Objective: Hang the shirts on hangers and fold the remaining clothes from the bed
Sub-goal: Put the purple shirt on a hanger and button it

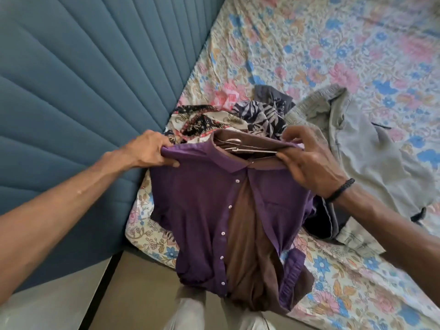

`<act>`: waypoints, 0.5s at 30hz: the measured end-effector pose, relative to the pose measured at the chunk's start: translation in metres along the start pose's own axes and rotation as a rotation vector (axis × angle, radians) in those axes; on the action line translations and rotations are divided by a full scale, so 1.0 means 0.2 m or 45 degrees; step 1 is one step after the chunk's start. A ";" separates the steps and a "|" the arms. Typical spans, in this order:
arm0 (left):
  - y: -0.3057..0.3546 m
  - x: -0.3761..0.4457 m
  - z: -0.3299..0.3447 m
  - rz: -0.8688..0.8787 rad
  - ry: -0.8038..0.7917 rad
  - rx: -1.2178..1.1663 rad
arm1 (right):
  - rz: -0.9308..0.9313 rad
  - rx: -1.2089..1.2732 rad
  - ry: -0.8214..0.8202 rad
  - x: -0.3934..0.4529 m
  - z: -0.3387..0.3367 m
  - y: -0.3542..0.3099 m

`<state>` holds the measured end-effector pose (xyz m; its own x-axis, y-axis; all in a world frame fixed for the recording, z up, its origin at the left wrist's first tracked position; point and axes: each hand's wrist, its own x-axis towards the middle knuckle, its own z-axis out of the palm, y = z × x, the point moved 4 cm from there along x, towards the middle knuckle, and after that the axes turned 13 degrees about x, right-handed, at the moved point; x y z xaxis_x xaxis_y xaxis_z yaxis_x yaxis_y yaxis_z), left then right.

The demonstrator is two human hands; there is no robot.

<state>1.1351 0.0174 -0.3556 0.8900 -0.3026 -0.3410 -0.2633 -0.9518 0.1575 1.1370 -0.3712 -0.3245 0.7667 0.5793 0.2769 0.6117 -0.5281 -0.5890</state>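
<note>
Bare forearms, no sleeves in view. Black braided wristband on the right wrist. Pale trousers at the bottom edge.

One purple shirt, unbuttoned, with five white buttons showing down its front. One metal hanger inside its collar. Two hands: left hand and right hand. One black wristband. One bed. One grey garment. Perhaps three patterned or dark garments in the crumpled heap; the count is unclear.
</note>
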 end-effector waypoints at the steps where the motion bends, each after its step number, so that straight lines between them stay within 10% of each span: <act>1: 0.00 -0.06 -0.06 -0.128 -0.071 -0.103 | -0.055 0.019 -0.029 0.01 -0.02 -0.07; 5: 0.12 -0.32 -0.22 -0.243 -0.067 -0.653 | 0.198 0.339 0.219 0.00 -0.23 -0.25; 9: 0.22 -0.61 -0.43 -0.176 0.325 -0.249 | 0.103 0.120 0.236 -0.06 -0.34 -0.48; 15: 0.38 -1.10 -0.59 -0.079 0.270 -0.122 | -0.086 -0.170 -0.025 -0.27 -0.40 -0.93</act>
<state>0.9631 0.0174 -0.1583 0.9644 -0.2168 -0.1517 -0.1783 -0.9560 0.2329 0.9980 -0.3544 -0.1685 0.7196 0.6276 0.2972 0.6835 -0.5645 -0.4629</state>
